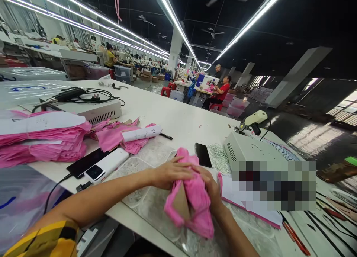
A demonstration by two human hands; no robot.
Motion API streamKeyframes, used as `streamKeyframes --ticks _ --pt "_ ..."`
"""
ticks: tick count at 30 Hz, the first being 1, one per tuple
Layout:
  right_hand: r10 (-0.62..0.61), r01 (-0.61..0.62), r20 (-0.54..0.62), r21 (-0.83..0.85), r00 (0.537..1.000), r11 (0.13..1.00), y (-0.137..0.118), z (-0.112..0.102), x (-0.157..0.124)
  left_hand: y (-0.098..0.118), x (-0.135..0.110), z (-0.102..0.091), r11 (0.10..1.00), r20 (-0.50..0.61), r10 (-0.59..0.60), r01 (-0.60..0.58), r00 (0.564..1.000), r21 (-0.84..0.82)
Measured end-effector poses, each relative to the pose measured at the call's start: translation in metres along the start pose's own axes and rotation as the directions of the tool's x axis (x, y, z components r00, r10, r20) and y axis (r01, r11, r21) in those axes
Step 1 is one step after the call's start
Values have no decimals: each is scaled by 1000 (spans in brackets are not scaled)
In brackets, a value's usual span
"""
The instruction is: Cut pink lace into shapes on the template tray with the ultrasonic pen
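Observation:
Both my hands hold a crumpled piece of pink fabric over the near edge of the white table. My left hand lies over its upper left part with fingers closed on the cloth. My right hand grips it from the right. A brownish cardboard-like piece shows inside the folds. The fabric hangs down past the table edge.
Stacks of pink fabric with paper tags lie at the left. Two phones and a white power bank sit nearby, another black phone ahead. White machine boxes stand right and left. Seated workers are far off.

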State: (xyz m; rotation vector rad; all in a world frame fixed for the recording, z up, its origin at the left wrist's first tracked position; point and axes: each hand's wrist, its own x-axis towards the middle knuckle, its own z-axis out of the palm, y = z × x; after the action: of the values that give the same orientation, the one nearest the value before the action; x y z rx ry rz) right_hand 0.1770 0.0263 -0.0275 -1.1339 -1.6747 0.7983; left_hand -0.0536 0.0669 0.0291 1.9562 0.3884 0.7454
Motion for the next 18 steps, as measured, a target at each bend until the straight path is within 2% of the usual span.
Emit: streamKeyframes --ticks 2,4,6,8,9,11,13,15,18 --pt "-141 144 66 -53 988 988 10 -1 -8 -8 -12 4 990 145 23 -43 989 133" --pt "-294 312 141 -131 945 941 18 1 -15 -18 -24 8 972 209 31 -78 977 222" --pt "-475 512 193 -282 859 811 22 2 -19 -30 -32 11 922 260 95 -184 961 341" --pt "-601 639 244 -442 761 630 23 3 -20 -40 -36 11 799 326 180 -332 928 502" --pt "-631 666 271 -499 727 555 22 3 -19 -43 -38 10 714 351 213 -390 912 581" --pt "-629 670 305 -555 715 493 18 2 -18 -47 -39 8 551 360 271 -451 893 702" --pt "-614 658 317 -586 723 472 15 1 -17 -46 -40 7 443 364 315 -475 877 761" --pt "-598 640 314 -606 738 472 11 0 -17 -43 -40 5 385 389 342 -505 856 773" --pt "-570 613 318 -645 758 455 8 -2 -18 -42 -39 1 351 409 392 -544 824 762"
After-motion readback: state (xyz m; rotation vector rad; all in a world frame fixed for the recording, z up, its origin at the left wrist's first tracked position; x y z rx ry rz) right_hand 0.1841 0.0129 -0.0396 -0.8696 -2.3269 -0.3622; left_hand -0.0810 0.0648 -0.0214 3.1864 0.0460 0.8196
